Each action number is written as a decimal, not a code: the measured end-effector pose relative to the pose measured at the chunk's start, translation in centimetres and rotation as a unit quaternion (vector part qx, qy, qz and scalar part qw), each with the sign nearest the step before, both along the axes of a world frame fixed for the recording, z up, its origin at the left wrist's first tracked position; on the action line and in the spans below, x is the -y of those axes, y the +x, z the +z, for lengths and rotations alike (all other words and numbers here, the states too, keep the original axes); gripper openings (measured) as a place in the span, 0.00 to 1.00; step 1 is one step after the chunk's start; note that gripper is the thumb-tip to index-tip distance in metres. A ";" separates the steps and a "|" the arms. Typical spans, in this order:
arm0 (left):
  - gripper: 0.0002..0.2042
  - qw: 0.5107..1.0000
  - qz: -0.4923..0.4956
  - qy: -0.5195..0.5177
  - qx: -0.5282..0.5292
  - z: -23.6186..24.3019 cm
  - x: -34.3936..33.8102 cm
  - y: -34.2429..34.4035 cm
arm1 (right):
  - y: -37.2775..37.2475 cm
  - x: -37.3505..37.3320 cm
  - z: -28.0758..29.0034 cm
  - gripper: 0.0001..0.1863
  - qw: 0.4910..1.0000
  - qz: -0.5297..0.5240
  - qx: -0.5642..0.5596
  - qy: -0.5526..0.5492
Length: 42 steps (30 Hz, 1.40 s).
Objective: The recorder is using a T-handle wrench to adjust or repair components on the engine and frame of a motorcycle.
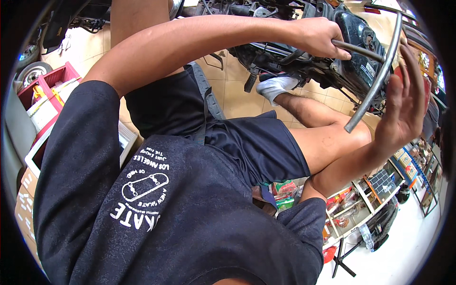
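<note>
Dark shirt; T-shaped tool, dull grey metal.

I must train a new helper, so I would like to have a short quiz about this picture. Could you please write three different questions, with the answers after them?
1. What does the left hand grip?
a) a hammer
b) a T-shaped metal tool
c) a folded cloth

2. True or false: the right hand has its fingers extended, not closed in a fist.

3. Fill in the blank: the open box with red walls is on the ____ side of the picture.

Key: 1 b; 2 true; 3 left.
</note>
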<state>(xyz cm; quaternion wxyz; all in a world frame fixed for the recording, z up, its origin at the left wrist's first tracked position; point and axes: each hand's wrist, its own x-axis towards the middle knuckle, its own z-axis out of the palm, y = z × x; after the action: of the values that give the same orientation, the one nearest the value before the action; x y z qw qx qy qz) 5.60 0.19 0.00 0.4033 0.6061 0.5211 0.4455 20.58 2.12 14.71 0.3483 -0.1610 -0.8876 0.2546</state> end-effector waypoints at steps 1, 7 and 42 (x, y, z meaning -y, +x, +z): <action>0.26 1.000 0.000 0.000 0.001 -0.1 0.0 0.2 | 0.3 -0.8 0.3 0.17 0.989 0.016 0.080 0.120; 0.26 1.000 0.000 -0.009 -0.001 0.0 -0.2 0.5 | 0.7 -0.9 0.6 0.16 0.985 -0.012 0.110 0.136; 0.20 0.991 0.067 0.074 0.090 1.1 -1.4 -2.2 | -0.2 -1.4 -0.1 0.12 0.954 -0.244 -0.119 0.124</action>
<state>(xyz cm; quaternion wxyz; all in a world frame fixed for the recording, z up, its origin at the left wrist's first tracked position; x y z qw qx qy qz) 3.42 1.57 1.13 0.3715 0.5556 0.4875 0.5618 20.33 3.48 14.62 0.5198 -0.2970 -0.7982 0.0672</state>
